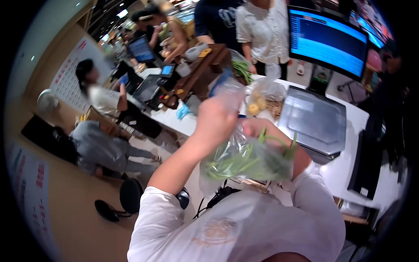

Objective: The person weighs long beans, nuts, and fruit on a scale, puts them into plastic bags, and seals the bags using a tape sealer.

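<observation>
A clear plastic bag (233,168) of long green vegetables, perhaps beans or stems, hangs in front of my chest; some green ends poke out near its top right. My left hand (217,120) is closed in a fist around the bag's gathered top, and crumpled plastic rises above the knuckles. Just right of it and lower, my right hand (264,131) closes on the bag's neck, its fingers partly hidden by plastic and slightly blurred. Beyond my hands, another clear bag (274,91) with yellowish round produce and brown pieces rests on the white counter (340,174).
A metal weighing plate (312,118) sits right of the bags, beneath a lit monitor (327,41). Loose greens (241,70) lie at the counter's far side, near a person in a white top (264,30). Other people stand at left by another till.
</observation>
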{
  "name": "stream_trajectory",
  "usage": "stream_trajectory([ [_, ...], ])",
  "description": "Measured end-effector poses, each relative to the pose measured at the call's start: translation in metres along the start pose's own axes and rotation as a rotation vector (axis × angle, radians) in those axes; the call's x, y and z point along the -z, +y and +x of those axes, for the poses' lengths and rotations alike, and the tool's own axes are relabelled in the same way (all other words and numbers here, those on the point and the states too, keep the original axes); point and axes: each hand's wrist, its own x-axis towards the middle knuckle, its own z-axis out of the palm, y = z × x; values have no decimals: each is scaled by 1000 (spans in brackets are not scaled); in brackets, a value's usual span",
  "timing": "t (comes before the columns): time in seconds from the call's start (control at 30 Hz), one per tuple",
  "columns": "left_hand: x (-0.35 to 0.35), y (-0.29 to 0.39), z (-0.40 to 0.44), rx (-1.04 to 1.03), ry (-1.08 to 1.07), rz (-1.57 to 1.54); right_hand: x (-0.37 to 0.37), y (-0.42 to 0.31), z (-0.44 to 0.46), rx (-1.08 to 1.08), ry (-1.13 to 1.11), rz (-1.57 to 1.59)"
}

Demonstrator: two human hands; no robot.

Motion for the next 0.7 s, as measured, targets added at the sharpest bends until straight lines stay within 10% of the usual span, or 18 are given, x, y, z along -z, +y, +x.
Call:
stream_trajectory([
  [0.17,26,-36,-28,381,-249,397,30,58,106,83,-84,-677],
  [0.33,51,-132,-60,743,-307,349,20,100,157,96,495,-1051],
  [0.7,53,-248,-49,252,-227,859,40,171,286,494,1105,-1052],
])
